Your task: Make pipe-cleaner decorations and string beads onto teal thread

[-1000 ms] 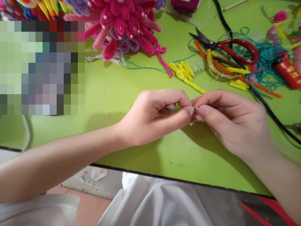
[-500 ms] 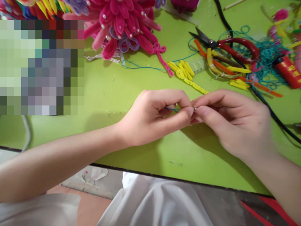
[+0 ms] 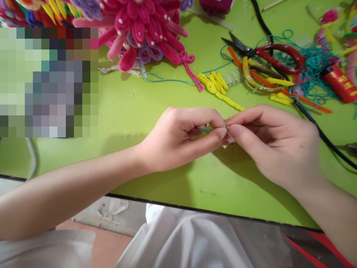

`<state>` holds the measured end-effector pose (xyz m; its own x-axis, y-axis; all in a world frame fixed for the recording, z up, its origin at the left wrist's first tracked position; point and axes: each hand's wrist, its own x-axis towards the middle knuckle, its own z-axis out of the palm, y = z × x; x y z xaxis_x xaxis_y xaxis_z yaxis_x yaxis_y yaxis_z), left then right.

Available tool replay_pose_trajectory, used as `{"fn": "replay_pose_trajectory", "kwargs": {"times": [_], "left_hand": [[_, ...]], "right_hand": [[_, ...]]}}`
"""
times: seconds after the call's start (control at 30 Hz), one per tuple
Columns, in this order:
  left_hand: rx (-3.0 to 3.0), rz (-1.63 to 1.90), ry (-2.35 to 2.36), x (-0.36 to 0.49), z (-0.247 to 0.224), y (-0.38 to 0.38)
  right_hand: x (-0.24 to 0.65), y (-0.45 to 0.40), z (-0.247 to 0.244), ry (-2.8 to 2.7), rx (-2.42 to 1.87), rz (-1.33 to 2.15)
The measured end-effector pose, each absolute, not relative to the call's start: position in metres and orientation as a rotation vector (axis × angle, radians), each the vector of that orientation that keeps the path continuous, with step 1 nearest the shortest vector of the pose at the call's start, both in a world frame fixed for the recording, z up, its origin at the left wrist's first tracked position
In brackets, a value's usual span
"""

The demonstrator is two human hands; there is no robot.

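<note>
Over the bare middle of the bright green tabletop [image 3: 156, 108], below the big pink pipe-cleaner flower [image 3: 145, 26], we see both hands meeting fingertip to fingertip; our left hand [image 3: 181, 137] is curled narrow, thumb and forefinger pinched on a thin teal wire [image 3: 203, 129], a short stretch of which shows inside the curl of the fingers; our right hand [image 3: 273, 145] comes in from the other side, thumb and forefinger closed tight on the same wire's end, where a tiny pale glint shows between the tips, too small for us to name; the wire sits just above the tabletop, well below the flower and to its right; a second loose length of teal wire [image 3: 164, 79] lies looped just under the flower's lower petals; beside that, further right of the flower, lies a cluster of short yellow pipe-cleaner pieces [image 3: 216, 85]; further right still, red-handled scissors [image 3: 267, 54] rest on a tangle of teal thread [image 3: 315, 70], orange and yellow stems mixed in; a black cable [image 3: 323, 136] runs past the right hand's knuckles, far right of the flower; white cloth [image 3: 181, 238] covers the lap at the table's near edge.
</note>
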<state>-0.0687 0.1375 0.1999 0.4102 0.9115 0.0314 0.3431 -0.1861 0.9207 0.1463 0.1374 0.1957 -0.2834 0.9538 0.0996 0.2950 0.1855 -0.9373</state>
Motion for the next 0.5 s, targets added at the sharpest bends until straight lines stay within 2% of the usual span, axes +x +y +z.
{"fn": "replay_pose_trajectory", "kwargs": {"times": [0.2, 0.33, 0.4, 0.5], "left_hand": [[1.653, 0.84, 1.123, -0.064, 0.197, 0.142], [1.428, 0.881, 1.113, -0.062, 0.198, 0.147], [1.295, 0.903, 1.084, -0.062, 0.199, 0.15], [1.147, 0.929, 1.05, -0.064, 0.201, 0.153]], "right_hand": [[0.166, 0.164, 0.184, -2.162, -1.124, 0.377], [0.177, 0.204, 0.188, -2.048, -1.391, 0.108], [0.179, 0.231, 0.189, -1.961, -1.591, 0.04], [0.184, 0.271, 0.186, -1.991, -1.919, 0.236]]}}
